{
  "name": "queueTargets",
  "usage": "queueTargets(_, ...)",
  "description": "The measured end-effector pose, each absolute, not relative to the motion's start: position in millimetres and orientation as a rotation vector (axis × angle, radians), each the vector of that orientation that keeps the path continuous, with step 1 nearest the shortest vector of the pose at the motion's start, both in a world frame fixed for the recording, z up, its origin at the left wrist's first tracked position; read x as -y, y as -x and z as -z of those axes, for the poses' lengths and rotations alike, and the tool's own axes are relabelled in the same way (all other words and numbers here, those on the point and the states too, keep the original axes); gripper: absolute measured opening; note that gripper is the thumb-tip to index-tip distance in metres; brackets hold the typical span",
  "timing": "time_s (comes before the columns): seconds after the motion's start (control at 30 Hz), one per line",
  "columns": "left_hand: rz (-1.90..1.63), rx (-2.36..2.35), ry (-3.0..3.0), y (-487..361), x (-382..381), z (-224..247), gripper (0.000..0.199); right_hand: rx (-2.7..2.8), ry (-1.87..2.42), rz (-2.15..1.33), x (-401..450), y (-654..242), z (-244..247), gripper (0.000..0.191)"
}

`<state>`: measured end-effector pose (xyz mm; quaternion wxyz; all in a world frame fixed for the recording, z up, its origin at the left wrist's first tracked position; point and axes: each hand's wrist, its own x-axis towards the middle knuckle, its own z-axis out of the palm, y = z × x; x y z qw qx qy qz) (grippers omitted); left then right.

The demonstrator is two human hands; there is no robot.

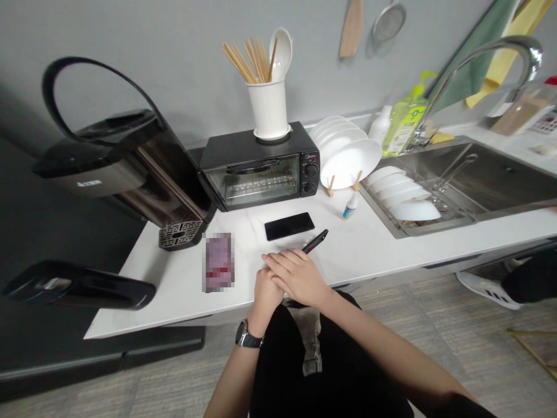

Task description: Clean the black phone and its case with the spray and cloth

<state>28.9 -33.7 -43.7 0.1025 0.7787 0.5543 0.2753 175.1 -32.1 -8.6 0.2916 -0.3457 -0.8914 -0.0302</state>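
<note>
My right hand [300, 276] lies across my left hand [267, 288] at the counter's front edge. The right fingers are stretched out over the back of the left, and nothing shows in them. Most of the left fingers are hidden underneath. Just behind the knuckles of the right hand is a black pen-like stick [315, 241] with some red on it; its near end is covered by the hand. Beyond it a black phone [289, 226] lies flat. A blurred-out purple packet [219, 262] is to the left, and a small white bottle with a blue label [350, 206] stands to the right.
A toaster oven [261, 177] carries a white holder [268, 107] of chopsticks. Left stand a tall dispenser [143, 168] and a dark flask [82, 285]. Racked plates [350, 162], a soap bottle [404, 125] and a sink [491, 215] with bowls [415, 210] are right. Another person's shoe [489, 290] shows.
</note>
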Motion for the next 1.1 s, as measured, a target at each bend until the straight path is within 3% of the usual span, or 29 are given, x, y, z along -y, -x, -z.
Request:
queueTargets(0.1,-0.833,-1.579,-2.266,-30,35,37,0.024,2.308,1.078,0.146,8,-211,7,0.032)
queueTargets(0.2,-0.867,-1.528,-2.229,-32,37,32,0.025,2.178,1.257,0.159,-18,-244,4,0.039)
queueTargets(0.33,-0.863,-1.551,-2.199,-34,35,31,0.025,2.057,1.368,0.153,-18,-233,2,0.035)
queueTargets(0.47,-0.789,-1.621,-2.206,-32,32,40,0.026,2.125,1.138,0.03,22,-178,11,0.029)
queueTargets(0.6,-0.719,-1.661,-2.231,-29,31,46,0.02,2.295,0.906,0.072,39,-164,19,0.044)
queueTargets(0.73,-0.743,-1.602,-2.238,-30,32,40,0.022,2.252,1.104,0.158,3,-211,15,0.032)
queueTargets(0.87,-0.81,-1.562,-2.226,-33,34,35,0.027,2.096,1.317,0.187,-32,-253,6,0.041)
queueTargets(1.1,-0.782,-1.597,-2.253,-33,35,40,0.024,2.094,1.235,0.1,15,-194,10,0.029)
